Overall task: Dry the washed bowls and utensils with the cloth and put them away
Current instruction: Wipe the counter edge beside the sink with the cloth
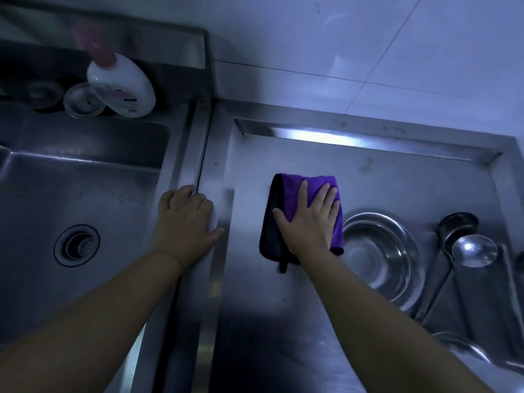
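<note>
A folded purple cloth with a black edge (276,217) lies flat on the steel counter (397,177). My right hand (310,219) presses down on it, palm flat and fingers spread. Just right of the cloth sits a steel bowl (377,256), apart from my hand. Further right lie two steel ladles (470,248), their handles running toward the near edge. Part of another steel bowl (459,346) shows at the lower right. My left hand (185,219) rests palm down on the ridge between sink and counter, holding nothing.
A steel sink basin (85,194) with a drain (77,245) fills the left side. At its back rim stand a white bottle with a pink cap (122,83) and a small round dish (83,100). A tiled wall (368,52) rises behind the counter.
</note>
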Demonstrator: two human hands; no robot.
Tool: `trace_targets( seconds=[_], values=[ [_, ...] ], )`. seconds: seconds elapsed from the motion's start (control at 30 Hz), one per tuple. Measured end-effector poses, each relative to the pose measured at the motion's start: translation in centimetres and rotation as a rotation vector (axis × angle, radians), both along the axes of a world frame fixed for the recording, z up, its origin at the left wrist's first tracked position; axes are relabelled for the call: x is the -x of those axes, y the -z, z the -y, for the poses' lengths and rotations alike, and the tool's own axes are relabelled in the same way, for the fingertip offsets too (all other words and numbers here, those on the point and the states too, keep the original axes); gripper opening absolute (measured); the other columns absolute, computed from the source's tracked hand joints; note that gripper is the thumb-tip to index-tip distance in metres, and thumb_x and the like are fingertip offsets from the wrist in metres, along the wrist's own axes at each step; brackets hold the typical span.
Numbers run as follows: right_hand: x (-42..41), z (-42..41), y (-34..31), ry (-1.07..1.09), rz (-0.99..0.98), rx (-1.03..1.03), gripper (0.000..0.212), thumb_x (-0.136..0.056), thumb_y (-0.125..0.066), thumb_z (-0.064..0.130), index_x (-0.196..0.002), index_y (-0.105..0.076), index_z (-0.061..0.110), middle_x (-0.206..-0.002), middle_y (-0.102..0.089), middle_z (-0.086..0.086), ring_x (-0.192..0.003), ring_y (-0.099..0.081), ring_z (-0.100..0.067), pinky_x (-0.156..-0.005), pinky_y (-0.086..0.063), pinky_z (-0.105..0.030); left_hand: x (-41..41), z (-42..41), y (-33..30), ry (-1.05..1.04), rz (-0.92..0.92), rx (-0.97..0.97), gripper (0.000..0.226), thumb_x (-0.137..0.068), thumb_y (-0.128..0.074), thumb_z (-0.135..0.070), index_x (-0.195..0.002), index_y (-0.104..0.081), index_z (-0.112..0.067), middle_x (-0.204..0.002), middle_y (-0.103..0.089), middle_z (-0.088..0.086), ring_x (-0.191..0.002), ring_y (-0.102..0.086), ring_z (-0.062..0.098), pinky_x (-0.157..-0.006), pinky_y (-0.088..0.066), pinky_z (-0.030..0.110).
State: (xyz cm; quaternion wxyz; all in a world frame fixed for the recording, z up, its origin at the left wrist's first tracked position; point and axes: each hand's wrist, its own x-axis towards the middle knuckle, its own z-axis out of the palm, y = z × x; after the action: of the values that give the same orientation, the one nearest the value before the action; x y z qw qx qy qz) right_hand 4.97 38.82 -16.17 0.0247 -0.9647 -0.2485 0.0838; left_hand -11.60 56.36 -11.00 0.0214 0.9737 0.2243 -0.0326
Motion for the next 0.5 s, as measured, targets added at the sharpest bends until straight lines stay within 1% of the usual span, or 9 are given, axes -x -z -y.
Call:
trace_targets(
  seconds=[0.07,0.17,0.27,0.37,0.47,0.5],
  values=[
    [2.1,0.9,0.1,0.003,0.017,-0.006,0.091,-0.082,-0.026,0.074,-0.152,-0.004,0.021,-0.156,0.002,-0.028,-0.144,0.008,-0.04,-0.116,0.004,-0.05,0.1,0.1,-0.2,0.005,-0.002,0.003,0.045,-0.065,-0.077,-0.044,-0.089,-0.065,-0.008,-0.099,-0.066,0.009,-0.117,-0.049,0.034,-0.095,-0.024,0.046],
    [5.3,2.5,0.1,0.001,0.037,-0.003,0.091,-0.081,-0.026,0.073,-0.152,-0.006,0.02,-0.155,-0.002,-0.029,-0.144,0.004,-0.04,-0.117,0.002,-0.051,0.4,0.5,-0.6,0.051,0.027,-0.019,0.047,-0.061,-0.081,-0.038,-0.088,-0.065,-0.003,-0.098,-0.065,0.013,-0.111,-0.053,0.035,-0.093,-0.025,0.044],
    [8.4,4.4,0.0,0.0,0.024,0.001,0.09,-0.081,-0.026,0.072,-0.152,-0.006,0.02,-0.155,-0.003,-0.029,-0.145,0.004,-0.04,-0.118,0.001,-0.05,0.7,0.8,-0.9,0.116,0.091,-0.059,0.04,-0.062,-0.08,-0.03,-0.086,-0.066,-0.002,-0.095,-0.066,0.016,-0.104,-0.057,0.036,-0.09,-0.026,0.043],
    [11.6,6.5,-0.2,-0.007,0.018,0.015,0.09,-0.082,-0.025,0.072,-0.152,-0.004,0.02,-0.156,-0.004,-0.028,-0.145,0.002,-0.04,-0.118,-0.001,-0.05,1.1,1.3,-1.3,0.193,0.128,-0.097,0.028,-0.069,-0.065,-0.025,-0.084,-0.067,-0.001,-0.092,-0.067,0.016,-0.097,-0.06,0.036,-0.086,-0.03,0.043],
    [14.6,8.7,-0.7,-0.02,-0.006,0.019,0.09,-0.082,-0.026,0.072,-0.152,-0.005,0.02,-0.156,-0.006,-0.028,-0.145,0.0,-0.041,-0.118,-0.001,-0.05,1.5,2.1,-1.4,0.33,0.113,-0.147,0.019,-0.07,-0.057,-0.011,-0.082,-0.066,-0.001,-0.092,-0.068,0.017,-0.094,-0.062,0.035,-0.082,-0.037,0.043],
    [15.5,9.6,-0.8,-0.031,-0.012,0.023,0.09,-0.082,-0.028,0.072,-0.152,-0.006,0.02,-0.155,-0.007,-0.029,-0.145,-0.001,-0.041,-0.117,-0.002,-0.05,1.7,2.5,-1.4,0.379,0.106,-0.159,0.019,-0.07,-0.053,-0.008,-0.082,-0.067,-0.001,-0.092,-0.068,0.017,-0.094,-0.063,0.035,-0.082,-0.039,0.043]
  ],
)
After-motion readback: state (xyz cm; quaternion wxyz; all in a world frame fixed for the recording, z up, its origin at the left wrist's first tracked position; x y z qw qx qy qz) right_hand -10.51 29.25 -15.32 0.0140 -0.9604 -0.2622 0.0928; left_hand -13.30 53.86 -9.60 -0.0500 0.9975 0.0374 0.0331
